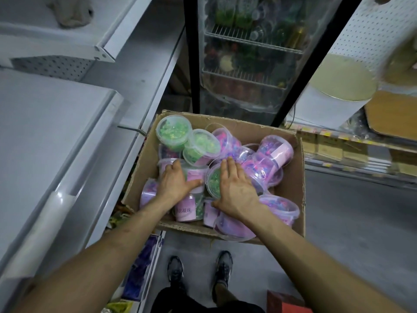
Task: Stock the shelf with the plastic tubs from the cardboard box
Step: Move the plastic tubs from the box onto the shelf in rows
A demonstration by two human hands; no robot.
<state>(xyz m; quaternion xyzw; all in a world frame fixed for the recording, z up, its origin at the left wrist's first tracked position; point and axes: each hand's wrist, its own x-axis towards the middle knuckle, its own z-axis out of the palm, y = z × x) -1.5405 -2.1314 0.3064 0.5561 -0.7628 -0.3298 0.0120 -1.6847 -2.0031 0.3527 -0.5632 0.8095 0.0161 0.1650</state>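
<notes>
We look down past a white metal shelf running along our left side. A glass-door fridge with wire racks stands ahead. Below it, on the floor just beside the shelf's foot, sits the open cardboard box. The plastic tubs lie jumbled inside it, some upright and some tipped over. Most are filled with purple and pink pieces, and a few with green.

Both our arms reach down into the box. Our right hand lies flat on a green-filled tub, fingers straight, thumb spread, grasping nothing. Our left hand is on a purple-labelled tub right beside it, fingers curled over its far side and thumb along the near side, gripping it. Our grey shoes stand on the floor below the box.
</notes>
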